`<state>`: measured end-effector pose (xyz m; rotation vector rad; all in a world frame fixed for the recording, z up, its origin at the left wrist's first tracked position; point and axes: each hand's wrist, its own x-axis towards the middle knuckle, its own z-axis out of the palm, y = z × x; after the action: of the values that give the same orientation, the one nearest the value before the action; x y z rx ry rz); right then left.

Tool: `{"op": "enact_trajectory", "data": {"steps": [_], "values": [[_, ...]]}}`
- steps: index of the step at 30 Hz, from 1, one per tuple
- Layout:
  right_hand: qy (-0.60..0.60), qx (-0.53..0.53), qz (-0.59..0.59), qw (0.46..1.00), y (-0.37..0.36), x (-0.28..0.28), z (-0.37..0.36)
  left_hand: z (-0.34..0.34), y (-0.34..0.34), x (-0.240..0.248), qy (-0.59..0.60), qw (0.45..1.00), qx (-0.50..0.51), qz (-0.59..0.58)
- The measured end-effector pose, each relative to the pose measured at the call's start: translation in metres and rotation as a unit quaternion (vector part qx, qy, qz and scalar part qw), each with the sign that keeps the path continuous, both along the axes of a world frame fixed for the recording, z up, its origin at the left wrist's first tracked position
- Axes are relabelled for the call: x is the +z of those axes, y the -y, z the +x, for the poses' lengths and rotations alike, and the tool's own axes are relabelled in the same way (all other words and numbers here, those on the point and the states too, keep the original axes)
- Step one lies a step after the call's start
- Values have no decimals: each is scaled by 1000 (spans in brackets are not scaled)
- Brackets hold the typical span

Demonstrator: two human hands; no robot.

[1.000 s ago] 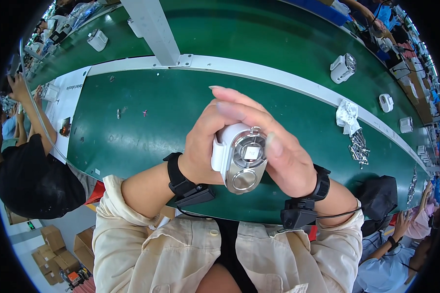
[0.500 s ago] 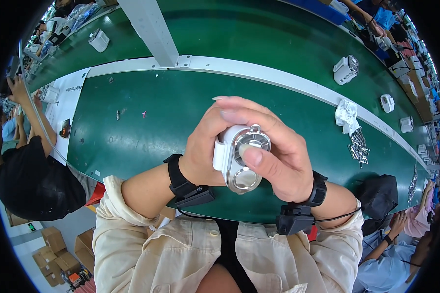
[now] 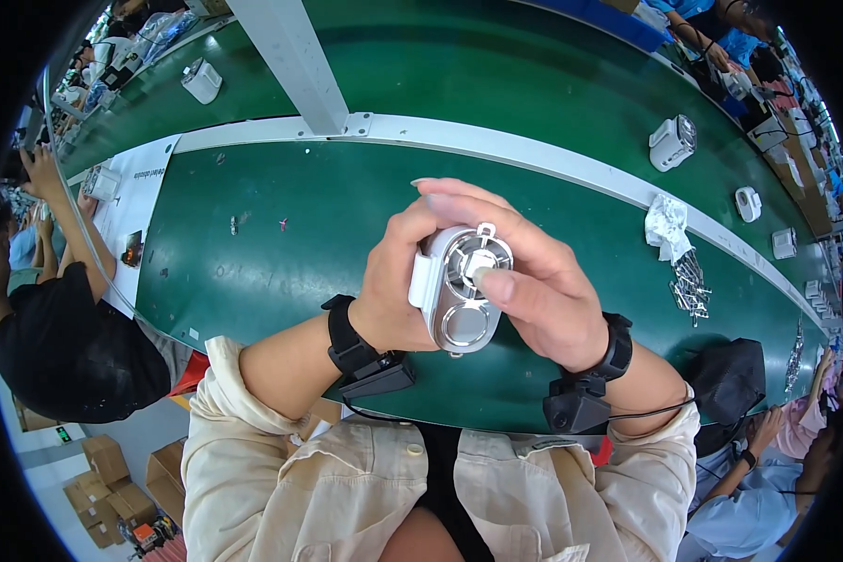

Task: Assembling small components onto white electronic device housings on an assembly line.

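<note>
Above the green table point(image 3: 281, 272) I hold a white oval-ended device point(image 3: 440, 314) with its silver end face turned up. Two round silver-rimmed parts lie on that face: one with spokes and a pale centre, the other a plain disc. A small metal loop sticks out at the far edge, and a white block sits on the left side. My left hand point(image 3: 390, 286) is closed round the device's left side, its fingers partly hidden. My right hand point(image 3: 557, 300) curves over the far right side, its thumb tip at the spoked part's centre.
Right of my hands lie a crumpled white bag point(image 3: 666, 228) and a pile of small metal parts point(image 3: 690, 287). Similar white devices stand beyond the white rail point(image 3: 496, 145). A white post point(image 3: 295, 66) rises from the rail. A co-worker point(image 3: 75, 347) sits at the left; a black bag point(image 3: 732, 382) is at the right.
My right thumb has slid toward the near right, baring the pale centre of the spoked part. The right wrist has shifted a little right, and the device's end face has tilted.
</note>
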<state>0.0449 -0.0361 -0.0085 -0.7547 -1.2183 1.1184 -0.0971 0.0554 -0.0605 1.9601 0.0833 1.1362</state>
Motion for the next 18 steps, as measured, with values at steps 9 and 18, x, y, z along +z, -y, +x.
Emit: {"op": "enact_trajectory", "data": {"steps": [9,18], "values": [[7,5,-18,1000,0,-1,3,0,1,8,-41,998,6,50],[-39,-1,-47,998,-2,3,1,3,-2,7,-50,998,-13,26]]}}
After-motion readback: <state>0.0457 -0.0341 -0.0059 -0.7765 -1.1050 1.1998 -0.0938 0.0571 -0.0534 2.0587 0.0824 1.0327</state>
